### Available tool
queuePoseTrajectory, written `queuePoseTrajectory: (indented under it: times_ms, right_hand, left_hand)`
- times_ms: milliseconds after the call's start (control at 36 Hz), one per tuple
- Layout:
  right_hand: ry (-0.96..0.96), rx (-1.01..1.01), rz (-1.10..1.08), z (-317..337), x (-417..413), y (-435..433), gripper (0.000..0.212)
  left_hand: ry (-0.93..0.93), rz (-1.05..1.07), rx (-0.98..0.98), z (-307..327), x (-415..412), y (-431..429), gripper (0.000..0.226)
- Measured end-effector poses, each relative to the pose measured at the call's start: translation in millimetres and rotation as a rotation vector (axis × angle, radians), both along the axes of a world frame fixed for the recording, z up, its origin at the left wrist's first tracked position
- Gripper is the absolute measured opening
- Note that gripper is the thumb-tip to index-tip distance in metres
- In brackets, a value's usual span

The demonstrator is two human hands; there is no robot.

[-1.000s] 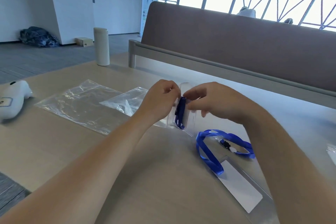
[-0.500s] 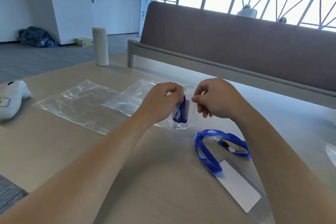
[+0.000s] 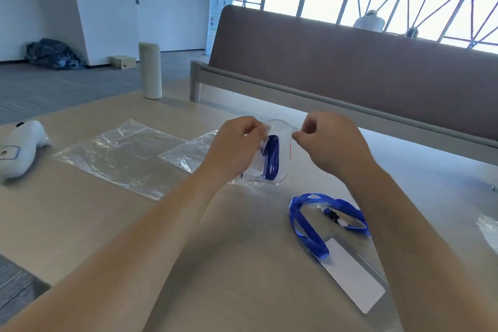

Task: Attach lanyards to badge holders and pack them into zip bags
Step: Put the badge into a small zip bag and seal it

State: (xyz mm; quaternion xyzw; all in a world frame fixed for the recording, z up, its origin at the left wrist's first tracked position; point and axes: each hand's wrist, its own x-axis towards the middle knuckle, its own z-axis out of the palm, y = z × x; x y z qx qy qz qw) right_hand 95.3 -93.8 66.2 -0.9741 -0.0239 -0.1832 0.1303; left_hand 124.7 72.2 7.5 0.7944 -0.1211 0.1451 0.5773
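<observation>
A small clear zip bag [image 3: 280, 140] with a red seal line stands upright just above the table, a folded blue lanyard [image 3: 271, 158] inside it. My left hand [image 3: 234, 147] pinches the bag's top left edge and my right hand [image 3: 327, 143] pinches its top right edge, with the mouth spread between them. On the table to the right lies a second blue lanyard [image 3: 310, 226], its black clip [image 3: 332, 215] fixed to a clear badge holder with a white card [image 3: 353, 277].
Two flat clear bags [image 3: 118, 153] lie on the table to the left, another bag's edge [image 3: 489, 229] at the far right. A white device [image 3: 18, 148] rests at the left edge, a white cylinder [image 3: 150, 70] at the back. A brown bench back [image 3: 350, 62] runs behind the table.
My hands have moved apart at the top of the bag, and its mouth has widened. The bag now stands more upright with the lanyard lower inside it.
</observation>
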Motion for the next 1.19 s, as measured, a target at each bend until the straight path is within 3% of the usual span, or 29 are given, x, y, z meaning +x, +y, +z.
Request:
queuePoseTrajectory:
  times_ms: [111,194,278,361,472,694,750,944,1028,1111,1194]
  right_hand:
    - [0.028,0.068,-0.068,-11,1,-3,0.035]
    - [0.085,0.134,0.058,-17,1,0,0.049]
    - [0.065,0.221,0.152,-20,-3,4,0.038]
    - [0.033,0.239,0.177,-23,-7,6,0.019]
    - [0.025,0.225,0.170,-28,-15,9,0.018]
    - [0.125,-0.013,0.127,-17,-47,13,0.017]
    - [0.156,-0.034,0.138,-10,-53,15,0.016]
    - [0.219,-0.084,0.175,15,-67,18,0.029]
    - [0.123,-0.162,0.139,21,-67,17,0.009]
    - [0.070,-0.225,0.116,27,-67,16,0.011]
    - [0.074,-0.256,0.114,31,-65,12,0.011]
  left_hand:
    - [0.051,-0.040,0.006,4,-2,4,0.028]
    - [0.063,-0.092,0.020,12,-7,9,0.028]
    - [0.059,-0.122,0.052,17,-10,14,0.024]
    - [0.049,-0.132,0.210,18,-17,22,0.011]
    - [0.039,-0.131,0.394,15,-30,38,0.023]
    - [0.031,0.064,0.805,15,-53,74,0.014]
    - [0.024,0.109,0.788,18,-54,82,0.020]
    - [0.027,0.151,0.430,39,-63,88,0.019]
    - [-0.013,0.153,0.430,47,-67,88,0.012]
    - [-0.047,0.128,0.466,51,-75,89,0.008]
    - [-0.048,0.051,0.510,51,-82,93,0.022]
